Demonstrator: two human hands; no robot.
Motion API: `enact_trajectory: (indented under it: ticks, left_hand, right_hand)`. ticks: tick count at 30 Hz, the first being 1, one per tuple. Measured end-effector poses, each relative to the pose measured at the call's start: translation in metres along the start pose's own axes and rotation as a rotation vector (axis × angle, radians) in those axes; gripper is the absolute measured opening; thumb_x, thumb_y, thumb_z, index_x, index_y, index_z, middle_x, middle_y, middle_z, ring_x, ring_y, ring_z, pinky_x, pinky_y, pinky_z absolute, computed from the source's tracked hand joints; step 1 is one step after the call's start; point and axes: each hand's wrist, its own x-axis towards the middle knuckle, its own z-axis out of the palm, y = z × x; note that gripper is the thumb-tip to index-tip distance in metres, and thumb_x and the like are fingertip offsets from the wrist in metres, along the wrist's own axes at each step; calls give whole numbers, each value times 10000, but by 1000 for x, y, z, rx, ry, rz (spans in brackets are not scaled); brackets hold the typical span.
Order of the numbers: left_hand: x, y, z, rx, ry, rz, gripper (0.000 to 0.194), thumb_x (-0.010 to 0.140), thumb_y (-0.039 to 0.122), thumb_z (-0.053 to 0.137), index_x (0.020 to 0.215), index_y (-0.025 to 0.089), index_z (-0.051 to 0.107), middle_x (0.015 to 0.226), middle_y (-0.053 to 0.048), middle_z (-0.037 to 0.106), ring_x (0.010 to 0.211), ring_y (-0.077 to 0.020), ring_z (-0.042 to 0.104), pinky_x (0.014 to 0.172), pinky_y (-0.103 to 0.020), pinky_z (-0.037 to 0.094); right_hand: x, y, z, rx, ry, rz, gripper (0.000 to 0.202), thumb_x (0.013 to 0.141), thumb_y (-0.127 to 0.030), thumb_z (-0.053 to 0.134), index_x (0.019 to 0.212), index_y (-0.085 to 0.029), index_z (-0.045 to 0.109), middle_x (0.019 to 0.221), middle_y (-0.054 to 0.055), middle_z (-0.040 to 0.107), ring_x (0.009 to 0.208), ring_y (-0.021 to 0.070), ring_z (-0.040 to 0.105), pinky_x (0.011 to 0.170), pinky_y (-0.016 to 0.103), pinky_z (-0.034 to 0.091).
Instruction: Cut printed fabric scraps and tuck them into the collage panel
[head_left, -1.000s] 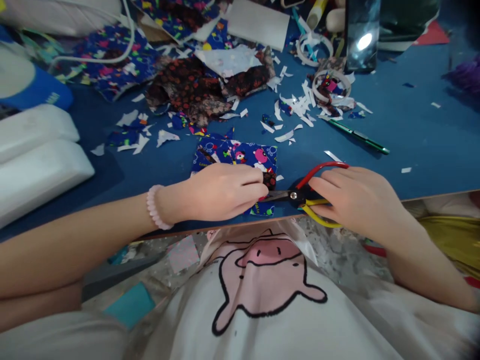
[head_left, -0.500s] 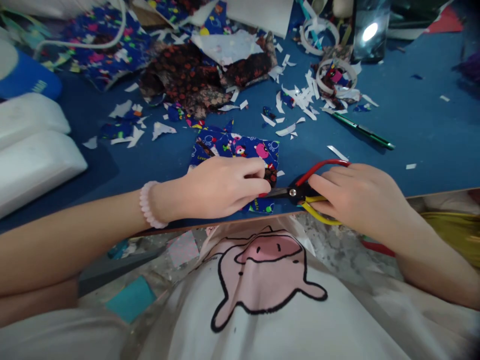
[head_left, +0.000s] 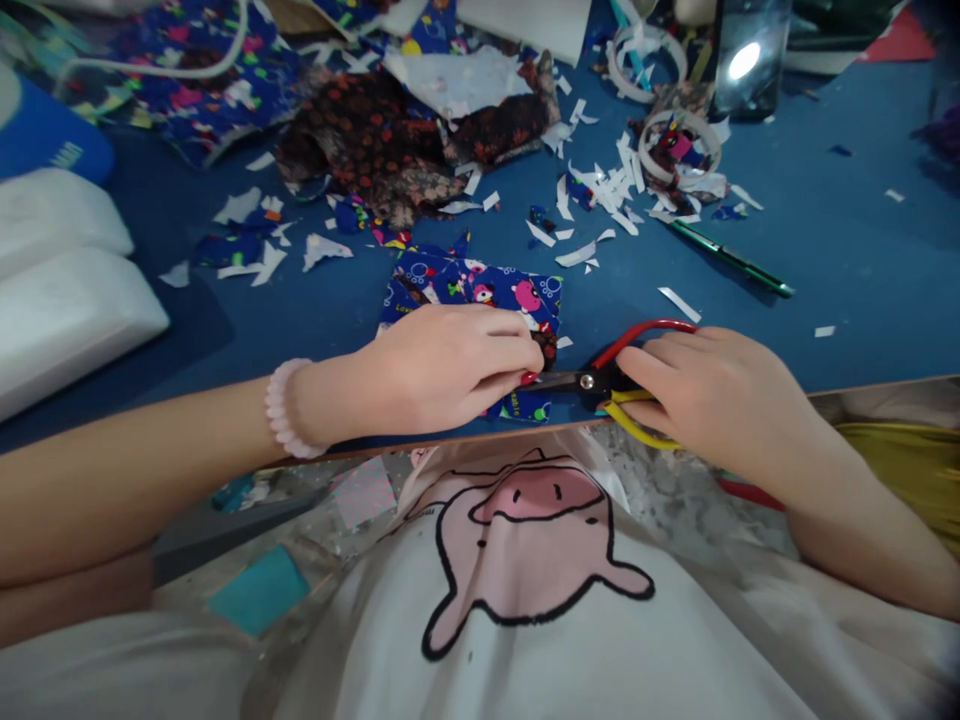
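Observation:
A blue patterned piece (head_left: 525, 292) with cartoon prints lies near the table's front edge. Over it is my left hand (head_left: 450, 365), fingers pinched on a small dark floral piece (head_left: 545, 347) at its right side. My right hand (head_left: 712, 400) is wrapped round the handles of the scissors (head_left: 587, 381), one red and one yellow. Their blades point left and reach to my left fingertips. The blade tips are hidden behind those fingers.
Dark floral fabric (head_left: 367, 140) and white scraps (head_left: 611, 185) lie farther back. Two tape rolls, a green pen (head_left: 731, 258) and a phone (head_left: 750, 60) are at the right. A white package (head_left: 67, 300) sits at the left.
The view has shifted slightly. My left fingers have moved a little at the blades; the scissors and my right hand look almost the same.

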Motion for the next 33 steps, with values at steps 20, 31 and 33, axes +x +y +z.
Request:
enact_trajectory:
  ticks: [20, 31, 33]
  left_hand:
    - [2, 7, -4, -63, -78, -97, 305, 1022, 198, 389, 982, 168, 691, 1041, -62, 716, 928, -174, 666, 803, -271, 499]
    - [5, 9, -10, -161, -87, -117, 283, 1010, 215, 394, 965, 161, 669, 1001, -43, 710, 947, -156, 656, 869, -243, 473]
    - [5, 9, -10, -171, -100, -126, 277, 1002, 215, 395, 958, 164, 664, 990, -39, 711, 941, -153, 655, 870, -240, 468]
  right_hand:
    - [4, 0, -3, -73, 24, -45, 146, 936, -259, 537, 829, -166, 571, 664, 39, 595, 611, 210, 573, 620, 318, 264]
    - [4, -2, -2, -66, 14, -52, 150, 947, -246, 521, 817, -177, 550, 673, 34, 588, 617, 207, 574, 620, 318, 273]
    - [5, -2, -1, -88, 18, -53, 156, 949, -254, 512, 823, -172, 555, 670, 36, 578, 618, 211, 570, 613, 321, 265]
